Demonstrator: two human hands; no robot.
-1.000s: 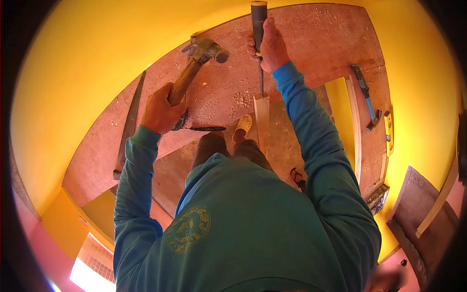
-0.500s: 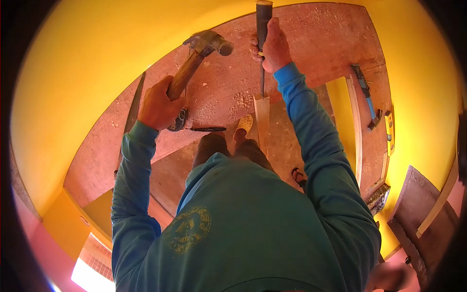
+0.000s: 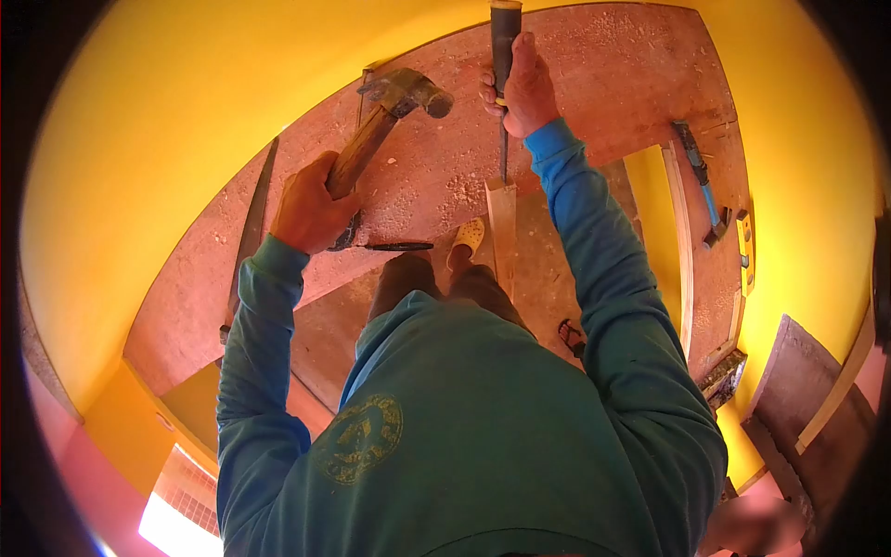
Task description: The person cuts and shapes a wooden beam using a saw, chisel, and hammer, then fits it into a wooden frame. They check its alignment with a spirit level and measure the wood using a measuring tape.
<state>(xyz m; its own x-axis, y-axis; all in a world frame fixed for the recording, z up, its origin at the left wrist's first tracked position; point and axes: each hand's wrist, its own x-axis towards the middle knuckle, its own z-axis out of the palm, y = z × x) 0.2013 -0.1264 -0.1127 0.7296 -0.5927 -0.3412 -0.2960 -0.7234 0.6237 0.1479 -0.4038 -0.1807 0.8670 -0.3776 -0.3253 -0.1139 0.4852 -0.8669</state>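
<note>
A claw hammer [image 3: 369, 139] with a wooden handle is gripped in my left hand [image 3: 311, 206], its head raised up and to the right. My right hand [image 3: 524, 91] is wrapped round the dark handle of a chisel [image 3: 506, 46], thumb along its side. The chisel's blade runs down to the end of a light wooden board [image 3: 502, 218], its tip at or touching that end. The hammer head is left of the chisel and apart from it. Wood chips lie on the reddish work surface [image 3: 436, 153] beneath both hands.
A handsaw [image 3: 251, 232] lies at left, and a dark slim tool [image 3: 399, 246] near my legs. A blue-handled hammer [image 3: 705, 190] and a yellow spirit level [image 3: 745, 251] lie at right. Yellow walls [image 3: 803, 167] curve around. Part of a person [image 3: 756, 524] shows blurred at bottom right.
My left hand and the hammer have shifted slightly right and down, bringing the hammer head a little nearer the chisel. My right hand and the chisel have hardly moved.
</note>
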